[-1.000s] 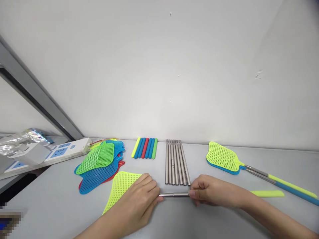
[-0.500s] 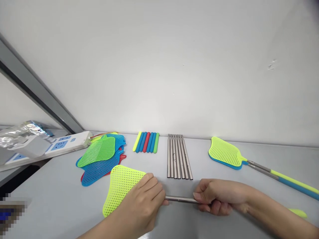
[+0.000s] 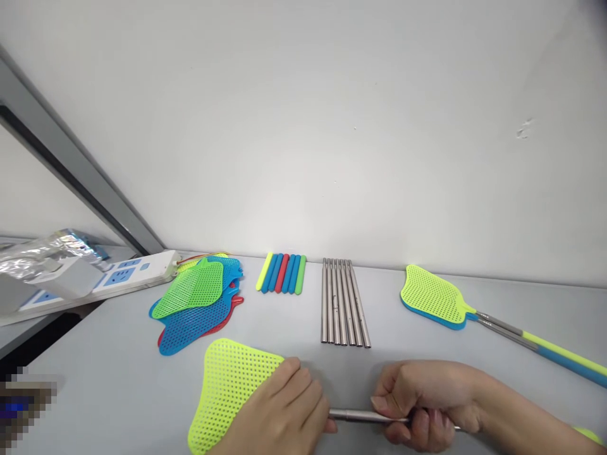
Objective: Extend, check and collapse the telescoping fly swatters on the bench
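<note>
My left hand is closed around the neck end of a yellow-green perforated fly swatter head, which sticks out to the left. From under its fingers a thin metal rod runs right into my right hand, closed around it. A short bit of rod shows past the right fist. The joint between rod and swatter head is hidden by my left hand. Just beyond both hands lies a row of several metal rods side by side.
Blue, green and red swatter heads are piled at left, beside a white power strip with a plug. Several coloured handle grips lie near the wall. At right, two assembled swatters are stacked. A yellow-green end shows at lower right.
Both hands have moved toward me with the swatter head and rod. The rod now shows on the far side of the right fist. The view has shifted slightly.
</note>
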`<state>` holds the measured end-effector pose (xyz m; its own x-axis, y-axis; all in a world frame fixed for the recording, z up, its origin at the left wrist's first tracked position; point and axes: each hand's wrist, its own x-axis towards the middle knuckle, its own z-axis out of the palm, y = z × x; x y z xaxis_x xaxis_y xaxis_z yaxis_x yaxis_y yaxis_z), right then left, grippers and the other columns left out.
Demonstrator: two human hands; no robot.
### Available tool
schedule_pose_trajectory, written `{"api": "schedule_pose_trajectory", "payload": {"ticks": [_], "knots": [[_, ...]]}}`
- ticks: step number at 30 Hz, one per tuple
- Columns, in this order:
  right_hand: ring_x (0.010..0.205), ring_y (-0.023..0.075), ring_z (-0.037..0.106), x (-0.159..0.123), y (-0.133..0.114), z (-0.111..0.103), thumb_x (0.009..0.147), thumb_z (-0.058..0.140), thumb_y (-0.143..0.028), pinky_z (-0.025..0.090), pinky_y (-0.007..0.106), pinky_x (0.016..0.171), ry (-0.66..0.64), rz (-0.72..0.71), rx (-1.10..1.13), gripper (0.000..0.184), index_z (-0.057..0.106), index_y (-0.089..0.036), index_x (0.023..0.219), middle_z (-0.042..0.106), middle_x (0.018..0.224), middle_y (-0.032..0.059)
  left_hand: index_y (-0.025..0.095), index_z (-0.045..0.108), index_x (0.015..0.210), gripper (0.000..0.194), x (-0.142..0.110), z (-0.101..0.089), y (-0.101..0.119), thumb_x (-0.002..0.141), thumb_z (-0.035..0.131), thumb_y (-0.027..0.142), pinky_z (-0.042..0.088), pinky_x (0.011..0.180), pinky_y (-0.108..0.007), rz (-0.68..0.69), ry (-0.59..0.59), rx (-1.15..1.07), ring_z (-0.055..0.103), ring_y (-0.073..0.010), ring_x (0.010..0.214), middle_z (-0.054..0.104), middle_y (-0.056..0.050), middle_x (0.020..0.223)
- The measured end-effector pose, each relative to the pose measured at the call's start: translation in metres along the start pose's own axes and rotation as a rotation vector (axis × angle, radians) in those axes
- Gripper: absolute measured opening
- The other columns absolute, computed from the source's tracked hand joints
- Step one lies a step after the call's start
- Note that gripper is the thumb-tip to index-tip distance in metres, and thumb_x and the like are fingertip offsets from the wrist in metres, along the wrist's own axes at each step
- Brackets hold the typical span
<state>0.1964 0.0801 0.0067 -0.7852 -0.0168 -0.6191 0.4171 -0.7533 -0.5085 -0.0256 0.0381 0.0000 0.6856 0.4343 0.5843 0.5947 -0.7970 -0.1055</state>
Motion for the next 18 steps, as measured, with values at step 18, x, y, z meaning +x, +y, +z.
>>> {"api": "schedule_pose_trajectory", "payload": {"ticks": [18], "knots": [[0.044, 0.0056, 0.037, -0.010, -0.009, 0.013, 0.082, 0.041, -0.036, 0.028, 0.015, 0.039, 0.498, -0.239, -0.735, 0.031, 0.061, -0.013, 0.076, 0.048, 0.052, -0.0022, 0.017, 0.044, 0.069, 0.019, 0.008, -0.008, -0.011, 0.086, 0.036, 0.021, 0.034, 0.071, -0.030, -0.300, -0.551, -0.399, 0.043, -0.0144, 0.070, 0.052, 0.000, 0.071]]}}
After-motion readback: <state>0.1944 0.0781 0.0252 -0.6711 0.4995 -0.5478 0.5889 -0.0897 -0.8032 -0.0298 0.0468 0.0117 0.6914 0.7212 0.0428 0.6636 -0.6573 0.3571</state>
